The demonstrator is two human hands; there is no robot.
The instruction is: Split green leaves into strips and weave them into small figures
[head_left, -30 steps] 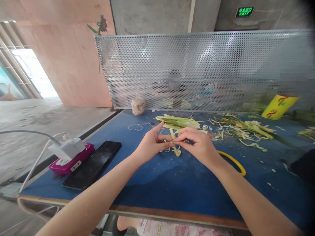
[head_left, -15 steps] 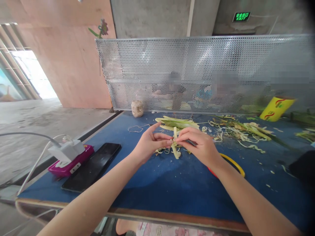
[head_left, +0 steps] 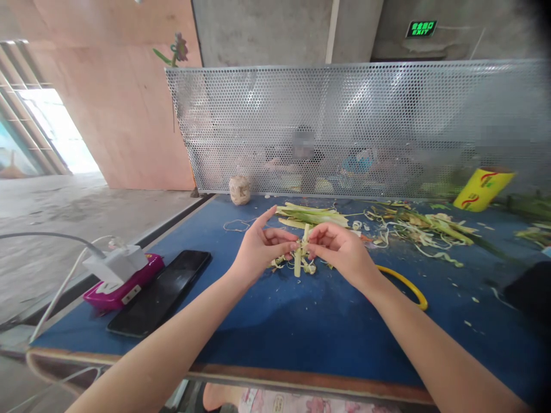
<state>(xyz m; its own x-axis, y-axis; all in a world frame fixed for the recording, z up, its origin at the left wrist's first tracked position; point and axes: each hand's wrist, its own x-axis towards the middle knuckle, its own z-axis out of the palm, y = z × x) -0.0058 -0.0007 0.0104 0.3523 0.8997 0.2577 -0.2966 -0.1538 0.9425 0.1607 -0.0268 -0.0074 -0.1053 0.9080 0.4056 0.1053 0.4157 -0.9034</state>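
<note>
A pale green plant strip [head_left: 298,264] is pinched between my two hands above the blue table, its ends sticking out above and below the fingertips. My left hand [head_left: 262,244] grips it with thumb and fingers, the index finger raised and pointing away. From the other side my right hand [head_left: 340,246] pinches the same strip, fingers curled. The exact point of contact is partly hidden by the fingers. Curly pale scraps [head_left: 309,267] lie just behind and below the strip. Beyond the hands rests a bundle of flat green leaf strips [head_left: 314,215].
A phone [head_left: 161,292] and a magenta power strip [head_left: 124,287] with a white charger lie left. A yellow ring [head_left: 407,284] sits by my right forearm. Plant scraps [head_left: 426,226] and a yellow roll [head_left: 484,189] are right. A perforated metal screen [head_left: 258,126] stands behind; a person sits beyond.
The lower end of the strip has swung slightly left. My right hand has shifted a little left and its fingers have turned; the left index finger is raised slightly higher.
</note>
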